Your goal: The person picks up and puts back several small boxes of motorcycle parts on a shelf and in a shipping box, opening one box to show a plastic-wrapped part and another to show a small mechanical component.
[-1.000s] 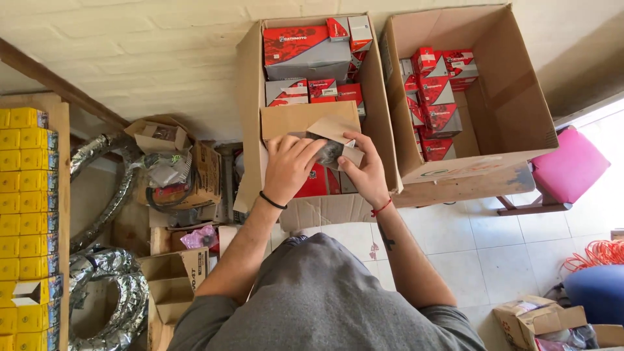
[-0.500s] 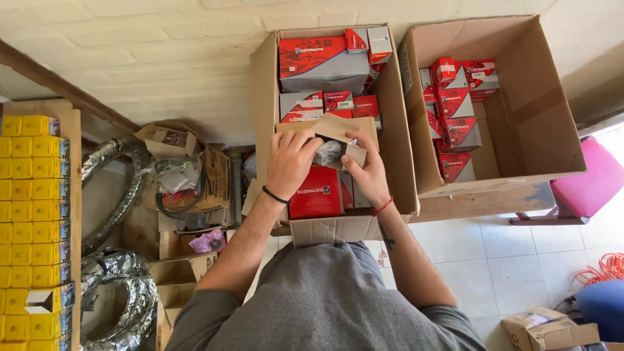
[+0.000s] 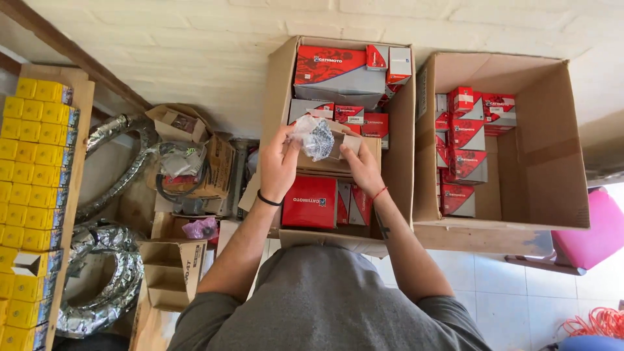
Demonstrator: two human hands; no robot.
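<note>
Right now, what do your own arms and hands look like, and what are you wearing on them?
Both arms are bare from short grey sleeves down. The left hand is bare, with a thin black band round the wrist. The right hand is bare too, with a thin red string at the wrist and a small dark mark on the forearm. No gloves and no watch show.

Bright daylight, perhaps from the right, soft shadows, sharp focus

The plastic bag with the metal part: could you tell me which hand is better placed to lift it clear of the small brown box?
Left, probably: the left hand pinches the plastic bag, while the right hand steadies the small brown box.
</note>
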